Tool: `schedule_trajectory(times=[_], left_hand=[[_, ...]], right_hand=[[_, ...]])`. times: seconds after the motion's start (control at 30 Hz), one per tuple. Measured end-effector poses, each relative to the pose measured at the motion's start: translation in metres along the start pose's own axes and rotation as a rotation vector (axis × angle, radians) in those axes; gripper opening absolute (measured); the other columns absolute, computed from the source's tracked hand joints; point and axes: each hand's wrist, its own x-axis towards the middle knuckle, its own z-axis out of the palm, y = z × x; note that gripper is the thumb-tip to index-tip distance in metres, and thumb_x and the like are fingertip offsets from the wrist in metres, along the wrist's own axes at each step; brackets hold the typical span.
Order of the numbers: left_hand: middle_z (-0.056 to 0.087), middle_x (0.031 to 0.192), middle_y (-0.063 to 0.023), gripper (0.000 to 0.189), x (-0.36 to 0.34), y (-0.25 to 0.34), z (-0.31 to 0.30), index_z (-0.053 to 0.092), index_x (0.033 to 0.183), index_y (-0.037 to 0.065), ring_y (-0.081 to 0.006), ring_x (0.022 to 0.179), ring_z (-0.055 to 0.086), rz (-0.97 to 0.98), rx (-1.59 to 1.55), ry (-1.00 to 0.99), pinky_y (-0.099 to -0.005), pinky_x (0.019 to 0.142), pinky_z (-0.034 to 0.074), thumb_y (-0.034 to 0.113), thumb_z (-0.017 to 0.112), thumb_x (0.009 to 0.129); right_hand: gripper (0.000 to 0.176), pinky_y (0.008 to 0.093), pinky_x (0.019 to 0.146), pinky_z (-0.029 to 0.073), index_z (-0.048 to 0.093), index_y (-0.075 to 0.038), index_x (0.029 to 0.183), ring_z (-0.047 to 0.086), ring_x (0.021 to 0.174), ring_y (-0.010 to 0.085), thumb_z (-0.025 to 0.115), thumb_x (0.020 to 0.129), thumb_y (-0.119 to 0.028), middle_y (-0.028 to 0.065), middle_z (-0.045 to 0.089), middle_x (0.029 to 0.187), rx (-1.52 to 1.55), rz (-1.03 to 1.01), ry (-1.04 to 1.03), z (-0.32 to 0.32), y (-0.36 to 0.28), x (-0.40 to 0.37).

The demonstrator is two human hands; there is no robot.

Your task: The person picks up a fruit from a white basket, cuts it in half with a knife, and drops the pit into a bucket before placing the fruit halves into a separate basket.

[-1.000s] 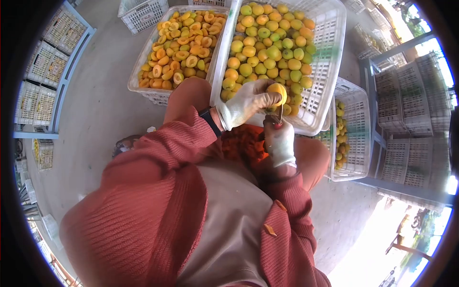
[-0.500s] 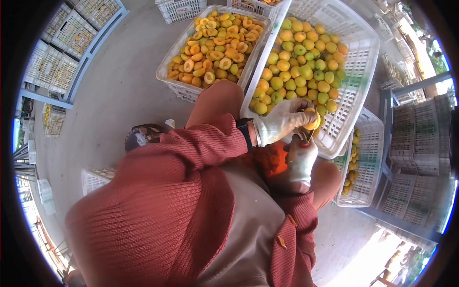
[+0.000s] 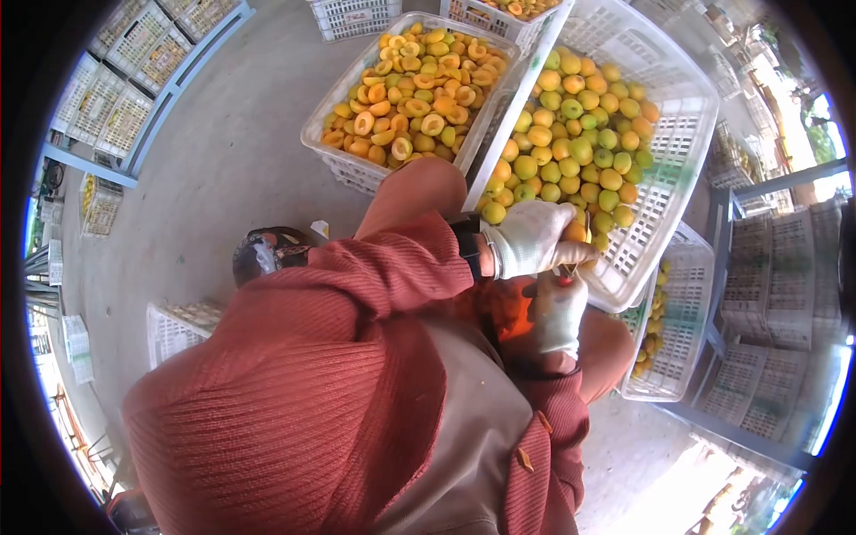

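Concrete yard floor [image 3: 223, 178]: at the near rim of the whole-apricot crate [image 3: 679, 183], gloved left hand [image 3: 530, 242] clamps an apricot [image 3: 575, 233] steady against the knife [image 3: 564, 278] gripped in the right hand [image 3: 559, 312].

Orange apricot [image 3: 575, 234], red-handled knife [image 3: 563, 277] just below

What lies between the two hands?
In the head view, a small tool with a red part, gripped by the right hand, reaches up to the fruit held in the left hand.

Sunlit concrete floor [image 3: 223, 178], stacked crates [image 3: 774, 259]
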Motion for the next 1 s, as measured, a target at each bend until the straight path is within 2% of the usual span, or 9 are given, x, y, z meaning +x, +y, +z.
schedule_trajectory(times=[0.27,0.3,0.4,0.5,0.6,0.73,0.8,0.87,1.0], left_hand=[[0.066,0.074,-0.0098,0.054,0.0,0.007,0.01,0.068,0.084,0.001,-0.0205,0.072,0.064,-0.254,-0.381,0.049,-0.0338,0.068,0.048,0.053,0.059,0.095],[0.064,0.069,-0.0193,0.071,0.0,0.005,0.017,0.068,0.075,0.001,-0.0342,0.073,0.066,-0.199,-0.441,0.13,-0.0445,0.067,0.046,0.068,0.049,0.092],[0.063,0.072,-0.0045,0.065,0.006,0.003,0.024,0.067,0.083,0.003,-0.0172,0.066,0.061,-0.517,-1.091,0.277,-0.0326,0.059,0.045,0.066,0.053,0.094],[0.06,0.087,0.0005,0.046,0.015,-0.006,0.014,0.059,0.108,0.011,-0.0098,0.075,0.06,-0.521,-1.186,0.317,-0.0284,0.062,0.051,0.056,0.053,0.099],[0.059,0.088,-0.0003,0.046,0.011,-0.028,0.002,0.057,0.112,0.011,-0.0096,0.074,0.06,-0.408,-1.047,-0.022,-0.0271,0.059,0.051,0.055,0.051,0.101],[0.058,0.08,-0.01,0.041,-0.013,-0.004,0.021,0.059,0.102,0.005,-0.0197,0.073,0.063,-0.103,-0.518,-0.084,-0.0371,0.057,0.048,0.044,0.049,0.104],[0.061,0.078,-0.0165,0.036,-0.021,-0.004,0.036,0.061,0.095,0.002,-0.0325,0.075,0.063,0.369,-0.276,0.057,-0.0413,0.064,0.047,0.036,0.051,0.102],[0.064,0.08,-0.0191,0.034,-0.028,0.021,0.02,0.063,0.089,0.001,-0.0392,0.077,0.061,0.09,-0.427,-0.087,-0.0425,0.069,0.047,0.031,0.05,0.099],[0.065,0.084,-0.0185,0.032,-0.033,0.014,0.03,0.063,0.086,0.004,-0.0389,0.081,0.064,0.215,-0.167,-0.026,-0.0443,0.071,0.048,0.03,0.049,0.098]], right_hand=[[0.017,0.0453,0.066,0.052,0.065,0.0,0.099,0.067,0.076,0.0446,0.065,0.086,-0.011,0.0253,0.067,0.077,-0.154,-0.339,0.205,0.007,-0.026,0.005],[0.018,0.0449,0.067,0.053,0.065,0.0,0.1,0.067,0.078,0.0454,0.065,0.087,-0.012,0.0258,0.067,0.078,-0.151,-0.344,0.218,0.008,-0.025,0.006],[0.02,0.0461,0.069,0.054,0.065,-0.002,0.106,0.067,0.079,0.0463,0.062,0.088,-0.012,0.0262,0.067,0.081,-0.188,-0.159,0.096,0.012,-0.019,0.001],[0.023,0.0452,0.069,0.054,0.068,-0.004,0.109,0.068,0.077,0.0438,0.061,0.088,-0.011,0.0258,0.067,0.082,-0.215,-0.24,0.135,0.002,-0.013,-0.02],[0.027,0.0325,0.064,0.052,0.069,0.0,0.112,0.061,0.065,0.0156,0.065,0.088,-0.013,0.0124,0.067,0.076,0.184,-0.021,0.198,-0.009,-0.021,-0.022],[0.028,0.0298,0.073,0.052,0.066,0.004,0.117,0.062,0.08,0.0169,0.058,0.095,-0.013,0.0125,0.069,0.094,0.38,-0.133,0.35,-0.028,-0.078,-0.019],[0.029,0.0278,0.074,0.052,0.066,0.008,0.114,0.065,0.08,0.0173,0.058,0.095,-0.012,0.0137,0.07,0.091,0.535,-0.255,0.384,-0.02,-0.073,-0.008],[0.026,0.0268,0.074,0.051,0.068,0.007,0.109,0.064,0.077,0.0161,0.059,0.093,-0.011,0.0119,0.07,0.087,0.473,-0.273,0.43,-0.016,-0.064,-0.004],[0.019,0.0262,0.073,0.051,0.07,0.007,0.102,0.061,0.077,0.0133,0.058,0.093,-0.004,0.0081,0.068,0.086,0.502,-0.257,0.525,-0.006,-0.067,-0.01]])
